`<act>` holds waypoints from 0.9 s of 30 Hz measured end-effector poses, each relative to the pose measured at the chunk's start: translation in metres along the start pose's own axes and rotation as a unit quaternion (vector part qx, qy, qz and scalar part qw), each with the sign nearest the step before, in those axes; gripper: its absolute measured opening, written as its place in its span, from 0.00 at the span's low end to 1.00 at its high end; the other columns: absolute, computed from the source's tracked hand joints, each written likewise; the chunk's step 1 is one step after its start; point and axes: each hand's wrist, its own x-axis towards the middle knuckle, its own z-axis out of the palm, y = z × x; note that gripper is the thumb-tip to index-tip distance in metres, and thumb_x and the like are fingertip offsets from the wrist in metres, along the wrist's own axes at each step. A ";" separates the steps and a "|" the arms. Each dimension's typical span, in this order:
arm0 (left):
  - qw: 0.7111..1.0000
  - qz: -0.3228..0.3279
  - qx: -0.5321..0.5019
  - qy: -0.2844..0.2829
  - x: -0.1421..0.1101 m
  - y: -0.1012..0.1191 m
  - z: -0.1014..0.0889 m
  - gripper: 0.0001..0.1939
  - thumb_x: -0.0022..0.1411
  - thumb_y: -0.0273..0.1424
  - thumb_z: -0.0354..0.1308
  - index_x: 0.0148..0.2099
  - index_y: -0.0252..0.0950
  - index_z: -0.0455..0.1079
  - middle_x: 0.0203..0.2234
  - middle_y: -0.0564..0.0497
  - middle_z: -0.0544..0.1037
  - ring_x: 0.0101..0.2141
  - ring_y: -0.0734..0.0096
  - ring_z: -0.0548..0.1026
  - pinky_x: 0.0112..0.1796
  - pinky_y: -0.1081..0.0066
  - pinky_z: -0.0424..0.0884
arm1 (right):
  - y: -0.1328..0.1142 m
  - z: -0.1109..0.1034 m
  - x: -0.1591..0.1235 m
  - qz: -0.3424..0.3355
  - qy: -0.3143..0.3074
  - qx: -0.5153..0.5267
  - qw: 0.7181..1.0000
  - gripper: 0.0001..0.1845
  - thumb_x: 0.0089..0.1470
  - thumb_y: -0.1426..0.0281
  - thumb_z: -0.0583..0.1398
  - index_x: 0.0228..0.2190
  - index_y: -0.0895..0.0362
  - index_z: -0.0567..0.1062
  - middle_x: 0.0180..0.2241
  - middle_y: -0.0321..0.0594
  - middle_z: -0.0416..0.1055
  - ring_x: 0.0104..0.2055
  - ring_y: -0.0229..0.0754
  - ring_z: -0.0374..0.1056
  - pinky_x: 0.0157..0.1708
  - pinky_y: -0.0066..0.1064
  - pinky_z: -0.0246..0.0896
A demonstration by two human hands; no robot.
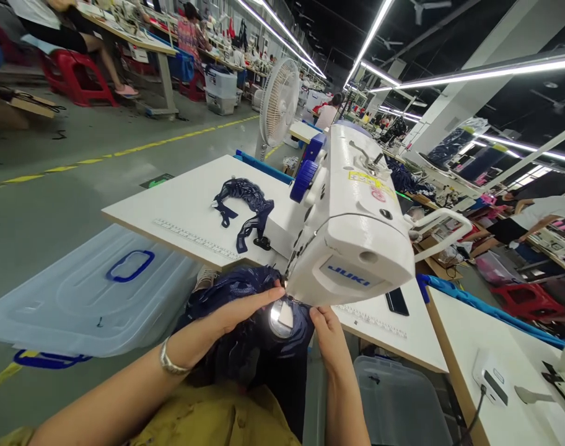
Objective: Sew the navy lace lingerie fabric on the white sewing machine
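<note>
My left hand [243, 311] lies on dark navy fabric [236, 291] with its fingers stretched toward the needle area of a white JUKI sewing machine [352, 229]. My right hand [328, 334] pinches the same fabric just under the machine head, beside a brightly lit round spot [280, 317]. A silver bracelet [170, 362] is on my left wrist. More navy fabric hangs down into my lap. A strip of navy lace trim [245, 204] lies on the white table [180, 210] behind the machine.
A clear plastic bin lid with blue handle [96, 297] sits at the left, a grey bin [398, 402] below right. A black phone [396, 301] lies on the table. A standing fan [279, 102] is behind. Other people sit at tables around.
</note>
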 end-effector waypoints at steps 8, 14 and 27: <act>0.997 -0.025 0.012 -0.074 -0.017 0.005 -0.029 0.14 0.58 0.35 0.62 0.47 0.41 0.74 0.18 0.58 0.71 0.30 0.73 0.71 0.38 0.76 0.66 | 0.007 0.000 -0.001 0.015 0.010 -0.020 1.000 0.16 0.55 0.56 0.56 0.28 0.55 0.73 0.30 0.39 0.70 0.42 0.49 0.64 0.44 0.38 0.57; 0.982 0.017 -0.125 -0.139 -0.020 -0.009 -0.042 0.13 0.53 0.35 0.67 0.41 0.38 0.74 0.18 0.59 0.68 0.23 0.78 0.67 0.40 0.71 0.64 | 0.007 0.003 -0.001 -0.005 -0.011 0.004 1.000 0.19 0.56 0.55 0.57 0.40 0.54 0.76 0.42 0.43 0.74 0.49 0.51 0.65 0.51 0.41 0.57; 0.961 -0.007 -0.180 -0.208 -0.028 -0.005 -0.043 0.14 0.58 0.39 0.60 0.27 0.33 0.71 0.24 0.52 0.71 0.30 0.72 0.71 0.48 0.69 0.65 | 0.005 0.003 0.000 -0.006 -0.011 0.013 1.000 0.18 0.56 0.55 0.57 0.41 0.54 0.76 0.44 0.41 0.74 0.53 0.49 0.64 0.54 0.37 0.56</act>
